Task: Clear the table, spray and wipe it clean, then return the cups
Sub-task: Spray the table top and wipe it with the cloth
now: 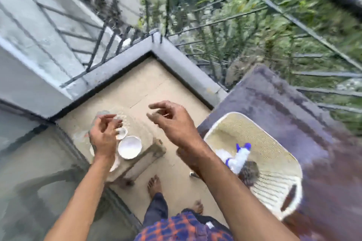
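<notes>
left hand (pixel 104 135): fingers loosely curled, over small cup (pixel 121 133), contact unclear | right hand (pixel 172 123): spread, empty | larger cup (pixel 129 147) on stool (pixel 141 135), 4 o'clock of left fingers

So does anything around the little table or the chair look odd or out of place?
Mostly no. The spray bottle lies on its side on the white chair seat, not upright. White cups sit on the small table. The picture is too blurred to show any spills.
</notes>
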The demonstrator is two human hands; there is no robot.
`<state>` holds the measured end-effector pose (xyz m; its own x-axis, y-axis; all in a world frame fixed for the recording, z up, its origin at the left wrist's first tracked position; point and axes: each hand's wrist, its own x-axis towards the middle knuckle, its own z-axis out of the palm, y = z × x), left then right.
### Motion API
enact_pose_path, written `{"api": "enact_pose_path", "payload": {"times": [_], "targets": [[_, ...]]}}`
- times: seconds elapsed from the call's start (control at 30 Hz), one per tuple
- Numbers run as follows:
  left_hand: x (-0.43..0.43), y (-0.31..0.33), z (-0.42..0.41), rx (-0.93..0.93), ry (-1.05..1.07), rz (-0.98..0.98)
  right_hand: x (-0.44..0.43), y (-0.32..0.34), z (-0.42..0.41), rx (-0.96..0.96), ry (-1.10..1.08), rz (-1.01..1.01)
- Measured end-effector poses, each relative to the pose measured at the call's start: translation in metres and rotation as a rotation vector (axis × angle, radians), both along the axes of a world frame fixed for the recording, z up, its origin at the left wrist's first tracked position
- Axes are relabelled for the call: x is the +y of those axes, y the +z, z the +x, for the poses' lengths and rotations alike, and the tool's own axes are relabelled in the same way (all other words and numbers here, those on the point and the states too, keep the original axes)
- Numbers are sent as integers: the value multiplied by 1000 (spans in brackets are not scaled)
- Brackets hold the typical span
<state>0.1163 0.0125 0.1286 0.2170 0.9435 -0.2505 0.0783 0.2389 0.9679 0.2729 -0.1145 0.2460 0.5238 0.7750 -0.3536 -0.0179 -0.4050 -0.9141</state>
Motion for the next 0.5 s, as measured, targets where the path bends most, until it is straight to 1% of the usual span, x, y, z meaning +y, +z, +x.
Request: {"api": "enact_pose_path", "payload": {"times": [0.1,0.17,0.23,0.3,0.37,0.4,0.43,0.5], "targets": [[-24,38,44,-45,-247,48,-50,51,13,-95,0,81],[-55,57,73,-68,-462,95,-94,74,28,-166,-65,104],[-83,71,94,-30,-686,185,-135,84,44,-201,-165,138],[-112,77,108,68,-906,340,-177,75,61,-219,-312,136],[-138,79,113,160,-1062,523,-215,53,74,-239,-447,37],[-148,78,114,178,-1113,609,-231,39,79,-258,-486,-55],[-158,76,116,184,-1165,680,-246,25,84,-281,-494,-167],[-173,70,121,224,-1266,811,-271,-4,87,-308,-411,-417]]}}
